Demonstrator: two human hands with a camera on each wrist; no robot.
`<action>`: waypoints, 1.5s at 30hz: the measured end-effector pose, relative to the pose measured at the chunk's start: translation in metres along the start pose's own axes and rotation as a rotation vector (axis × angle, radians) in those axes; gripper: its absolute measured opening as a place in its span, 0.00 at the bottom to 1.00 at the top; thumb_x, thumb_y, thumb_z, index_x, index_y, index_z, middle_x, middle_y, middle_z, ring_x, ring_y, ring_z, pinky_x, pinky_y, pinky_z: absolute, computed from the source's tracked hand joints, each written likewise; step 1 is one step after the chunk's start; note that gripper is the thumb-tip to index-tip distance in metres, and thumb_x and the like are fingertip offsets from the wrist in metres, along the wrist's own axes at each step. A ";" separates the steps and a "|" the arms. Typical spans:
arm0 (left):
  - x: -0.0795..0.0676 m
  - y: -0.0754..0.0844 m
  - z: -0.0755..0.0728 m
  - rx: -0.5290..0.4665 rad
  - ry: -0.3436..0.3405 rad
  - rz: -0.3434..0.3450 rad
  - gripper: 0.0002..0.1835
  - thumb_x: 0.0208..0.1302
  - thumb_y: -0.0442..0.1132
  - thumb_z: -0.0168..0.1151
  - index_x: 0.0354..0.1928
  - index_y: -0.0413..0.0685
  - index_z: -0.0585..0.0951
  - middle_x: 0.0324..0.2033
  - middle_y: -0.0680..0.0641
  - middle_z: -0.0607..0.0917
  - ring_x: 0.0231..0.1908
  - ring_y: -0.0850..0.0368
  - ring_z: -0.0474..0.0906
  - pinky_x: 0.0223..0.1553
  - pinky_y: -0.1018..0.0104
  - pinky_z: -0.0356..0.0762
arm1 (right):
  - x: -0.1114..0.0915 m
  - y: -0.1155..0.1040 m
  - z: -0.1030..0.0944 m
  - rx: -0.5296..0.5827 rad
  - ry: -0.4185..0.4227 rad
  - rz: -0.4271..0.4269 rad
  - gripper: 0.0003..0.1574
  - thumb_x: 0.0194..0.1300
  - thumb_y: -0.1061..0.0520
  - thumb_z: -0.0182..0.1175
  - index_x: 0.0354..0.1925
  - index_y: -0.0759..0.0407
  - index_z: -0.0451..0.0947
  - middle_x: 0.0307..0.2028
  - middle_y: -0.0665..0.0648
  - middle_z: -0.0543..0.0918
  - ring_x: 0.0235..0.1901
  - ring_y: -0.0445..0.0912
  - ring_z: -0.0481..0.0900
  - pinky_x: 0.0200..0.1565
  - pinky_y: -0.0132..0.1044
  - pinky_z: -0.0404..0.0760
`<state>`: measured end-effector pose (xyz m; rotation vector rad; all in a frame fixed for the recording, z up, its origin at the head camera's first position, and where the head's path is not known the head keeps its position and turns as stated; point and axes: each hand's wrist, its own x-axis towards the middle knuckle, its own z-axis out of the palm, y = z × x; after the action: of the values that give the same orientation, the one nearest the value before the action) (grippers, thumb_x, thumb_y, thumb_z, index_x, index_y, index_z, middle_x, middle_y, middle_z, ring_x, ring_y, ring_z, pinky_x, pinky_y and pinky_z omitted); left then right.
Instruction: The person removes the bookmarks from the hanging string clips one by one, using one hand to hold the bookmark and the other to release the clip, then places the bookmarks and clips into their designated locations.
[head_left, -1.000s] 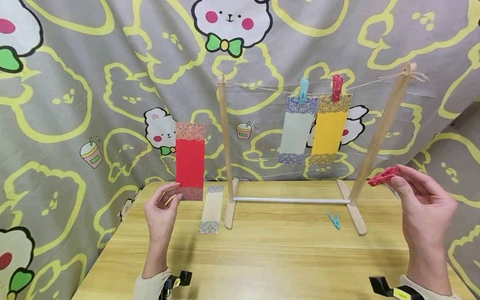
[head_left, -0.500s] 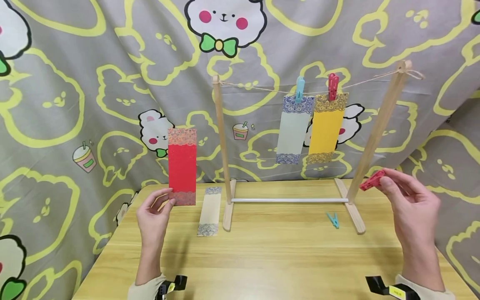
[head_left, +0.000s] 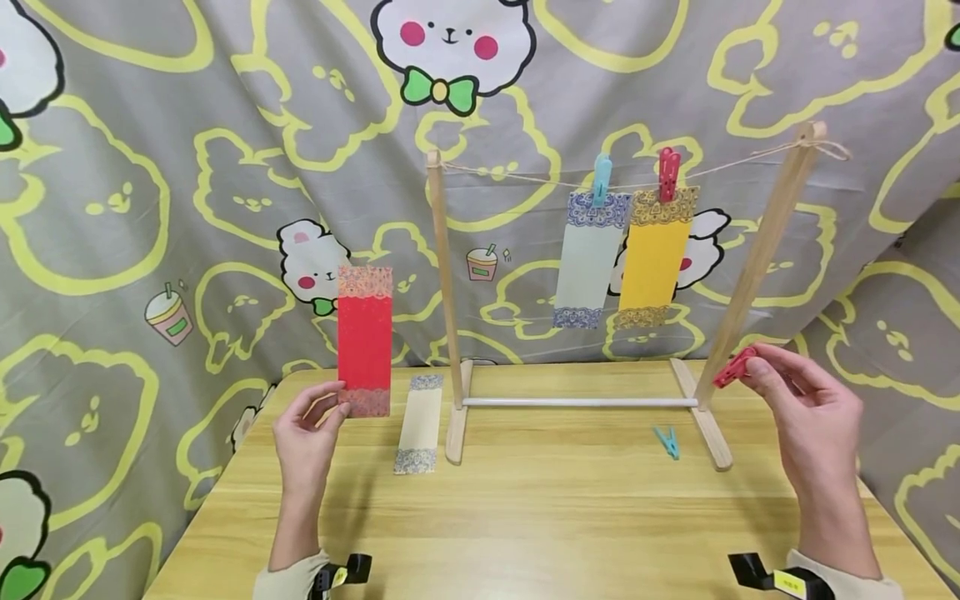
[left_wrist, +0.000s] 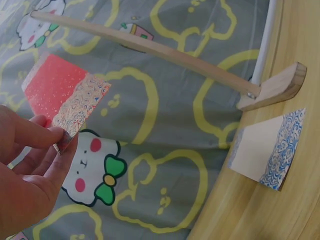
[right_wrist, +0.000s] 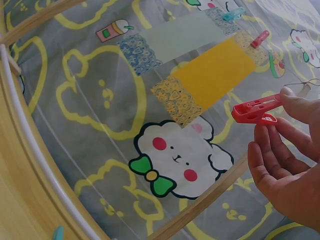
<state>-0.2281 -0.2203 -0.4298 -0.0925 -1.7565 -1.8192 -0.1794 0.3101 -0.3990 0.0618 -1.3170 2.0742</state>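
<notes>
My left hand [head_left: 309,433] pinches a red paper card [head_left: 364,342] with patterned ends by its lower left edge, holding it upright above the table. In my right hand [head_left: 817,417] a red clothespin [head_left: 735,367] is pinched between thumb and fingers, in front of the rack's right post [head_left: 761,258]. The right wrist view shows that clothespin [right_wrist: 257,109] from the side. On the string [head_left: 517,175] hang a pale blue card [head_left: 583,262] under a blue clothespin [head_left: 602,182] and a yellow card [head_left: 655,258] under another red clothespin [head_left: 669,175].
A cream card [head_left: 420,423] with blue patterned ends lies on the table [head_left: 525,517] beside the rack's left foot [head_left: 456,433]. A blue clothespin [head_left: 667,442] lies near the right foot [head_left: 708,433]. A white bar [head_left: 577,402] joins the feet. Behind hangs a grey printed curtain [head_left: 247,150].
My right hand has moved left with the red clothespin. The left hand still holds the red card, which has come slightly down. The view has shifted a little.
</notes>
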 end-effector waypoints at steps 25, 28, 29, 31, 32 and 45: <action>0.004 -0.027 -0.008 0.057 0.015 -0.120 0.16 0.54 0.10 0.64 0.45 0.26 0.84 0.43 0.40 0.86 0.36 0.60 0.86 0.37 0.73 0.86 | 0.005 0.029 -0.012 -0.109 -0.118 0.068 0.17 0.65 0.74 0.64 0.53 0.78 0.81 0.41 0.56 0.88 0.35 0.42 0.89 0.44 0.31 0.86; 0.004 -0.030 -0.008 0.053 0.017 -0.138 0.16 0.54 0.10 0.63 0.44 0.27 0.85 0.44 0.39 0.86 0.36 0.60 0.86 0.37 0.73 0.86 | 0.005 0.032 -0.012 -0.120 -0.121 0.067 0.16 0.65 0.74 0.64 0.52 0.77 0.82 0.40 0.55 0.89 0.34 0.43 0.89 0.43 0.31 0.86; 0.004 -0.031 -0.008 0.054 0.017 -0.142 0.16 0.54 0.11 0.64 0.44 0.28 0.85 0.44 0.39 0.86 0.36 0.60 0.86 0.37 0.73 0.86 | 0.005 0.033 -0.012 -0.113 -0.126 0.067 0.15 0.65 0.74 0.64 0.51 0.77 0.82 0.39 0.55 0.89 0.34 0.43 0.89 0.43 0.31 0.86; 0.004 -0.033 -0.009 0.060 0.018 -0.150 0.16 0.55 0.11 0.63 0.44 0.29 0.85 0.44 0.39 0.86 0.36 0.60 0.85 0.37 0.73 0.86 | 0.005 0.035 -0.012 -0.111 -0.130 0.069 0.15 0.65 0.74 0.64 0.51 0.77 0.82 0.39 0.56 0.90 0.33 0.44 0.89 0.43 0.32 0.86; 0.004 -0.034 -0.009 0.062 0.020 -0.153 0.16 0.55 0.11 0.63 0.44 0.29 0.85 0.44 0.39 0.86 0.36 0.60 0.85 0.37 0.73 0.86 | 0.005 0.036 -0.011 -0.106 -0.134 0.068 0.15 0.65 0.74 0.64 0.50 0.78 0.82 0.39 0.56 0.90 0.33 0.44 0.89 0.43 0.32 0.86; 0.003 -0.044 -0.014 0.083 -0.010 -0.181 0.16 0.56 0.12 0.64 0.48 0.23 0.82 0.42 0.46 0.86 0.37 0.59 0.85 0.38 0.74 0.85 | 0.002 0.056 -0.011 -0.221 -0.142 0.124 0.15 0.65 0.70 0.67 0.51 0.74 0.83 0.38 0.51 0.90 0.32 0.40 0.88 0.42 0.28 0.86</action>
<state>-0.2456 -0.2369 -0.4693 0.0943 -1.8979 -1.8698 -0.2089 0.3058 -0.4476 0.0316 -1.6674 2.0436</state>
